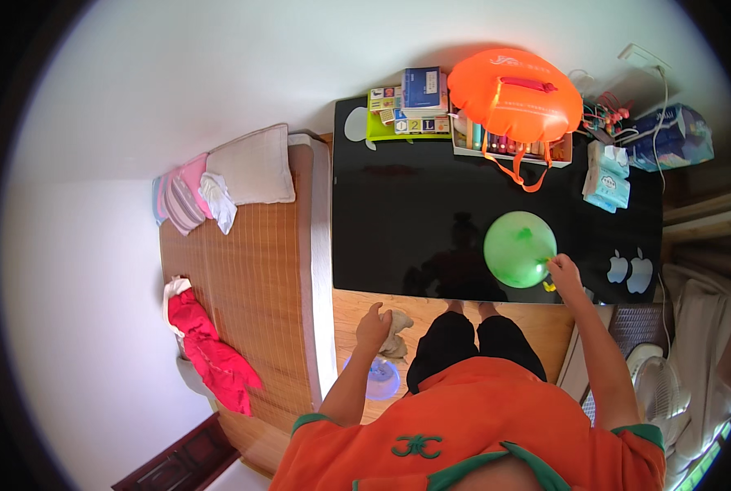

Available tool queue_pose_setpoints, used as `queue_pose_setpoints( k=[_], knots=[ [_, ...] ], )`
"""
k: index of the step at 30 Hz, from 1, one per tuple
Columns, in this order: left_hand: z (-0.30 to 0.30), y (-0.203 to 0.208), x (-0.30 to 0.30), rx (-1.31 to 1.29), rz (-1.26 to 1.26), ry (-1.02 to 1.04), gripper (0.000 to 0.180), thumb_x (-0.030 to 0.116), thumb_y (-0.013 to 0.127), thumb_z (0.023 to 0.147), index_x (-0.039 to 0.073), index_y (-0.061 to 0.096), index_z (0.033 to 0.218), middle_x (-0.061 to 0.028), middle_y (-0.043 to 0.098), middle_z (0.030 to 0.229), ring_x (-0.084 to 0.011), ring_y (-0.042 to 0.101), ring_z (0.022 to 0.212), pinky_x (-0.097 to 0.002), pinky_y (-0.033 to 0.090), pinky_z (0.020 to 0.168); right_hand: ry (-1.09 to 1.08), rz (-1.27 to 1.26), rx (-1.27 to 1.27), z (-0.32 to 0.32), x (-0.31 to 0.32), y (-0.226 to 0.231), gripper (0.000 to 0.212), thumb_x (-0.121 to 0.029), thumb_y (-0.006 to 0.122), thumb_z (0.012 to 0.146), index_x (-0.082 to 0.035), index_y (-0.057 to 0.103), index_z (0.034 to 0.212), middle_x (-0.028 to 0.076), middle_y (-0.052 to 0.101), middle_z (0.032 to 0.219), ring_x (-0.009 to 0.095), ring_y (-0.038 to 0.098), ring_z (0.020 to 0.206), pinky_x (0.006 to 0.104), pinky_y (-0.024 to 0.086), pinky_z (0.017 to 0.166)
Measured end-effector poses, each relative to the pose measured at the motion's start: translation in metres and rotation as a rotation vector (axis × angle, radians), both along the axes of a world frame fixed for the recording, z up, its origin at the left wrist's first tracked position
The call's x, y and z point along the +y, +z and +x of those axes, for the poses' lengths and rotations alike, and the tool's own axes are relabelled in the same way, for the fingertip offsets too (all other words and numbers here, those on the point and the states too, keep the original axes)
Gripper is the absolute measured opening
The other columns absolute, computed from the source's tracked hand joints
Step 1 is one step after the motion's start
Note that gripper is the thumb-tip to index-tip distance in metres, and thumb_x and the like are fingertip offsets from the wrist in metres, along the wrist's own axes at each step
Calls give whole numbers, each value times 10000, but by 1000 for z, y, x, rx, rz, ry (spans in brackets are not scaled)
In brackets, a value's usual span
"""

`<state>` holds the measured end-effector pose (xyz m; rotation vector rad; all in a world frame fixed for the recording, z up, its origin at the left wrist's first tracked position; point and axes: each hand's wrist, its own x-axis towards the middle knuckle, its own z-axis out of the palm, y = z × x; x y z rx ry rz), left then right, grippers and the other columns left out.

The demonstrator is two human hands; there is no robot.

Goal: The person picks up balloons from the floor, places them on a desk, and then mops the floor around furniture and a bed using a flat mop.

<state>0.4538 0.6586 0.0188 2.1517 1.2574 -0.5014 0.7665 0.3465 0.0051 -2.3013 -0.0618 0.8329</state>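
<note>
A green inflated balloon [517, 244] is over the front right part of the black glossy table [406, 221]. My right hand [565, 272] is closed in a pinch at the balloon's neck, on its right side. A small yellow piece [549, 287] shows just below the balloon, near the table's front edge. My left hand [373, 329] hangs in front of the table with nothing in it, thumb and fingers apart. Beside it, lower down, are a beige soft item [396, 335] and a bluish translucent round thing [382, 380] on the wooden floor.
At the table's back are an orange inflatable bag [514, 92] on a box of coloured items [472, 137], a lime tray of blocks [375, 127], and tissue packs [607, 178]. Left stands a bed [255, 270] with pillows and a red garment [210, 348]; right, a white fan [660, 389].
</note>
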Motion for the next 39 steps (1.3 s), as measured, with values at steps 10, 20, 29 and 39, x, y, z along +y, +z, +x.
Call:
queue_pose_setpoints(
  k=[10,20,29,39],
  knots=[
    [-64,-9,-31,-144,-6,218,399,337,478,776,53,513,1053,-214,568,918,-357,537,865,-402,418,749,269,111,-181,25,126,-1,196,-185,543,727,7,526,762,192,529,797,319,518,789,374,421,685],
    [-140,-8,-75,-21,1,406,391,340,460,786,17,551,988,-206,564,957,-332,525,924,-372,407,786,114,128,31,27,125,-14,179,-167,542,717,0,528,781,133,541,730,236,532,695,329,422,628],
    [-134,-4,-109,-61,-54,396,385,328,459,791,8,550,985,-206,568,944,-333,527,915,-369,404,787,-39,290,318,18,150,-35,133,-145,505,785,-13,500,806,50,516,744,147,526,646,254,388,502],
    [-142,-7,-72,-143,4,447,358,317,455,795,21,555,970,-202,573,918,-336,534,890,-370,410,773,-150,434,386,36,242,-59,147,-164,464,813,-36,480,881,54,513,845,162,533,726,265,414,566]
  ],
)
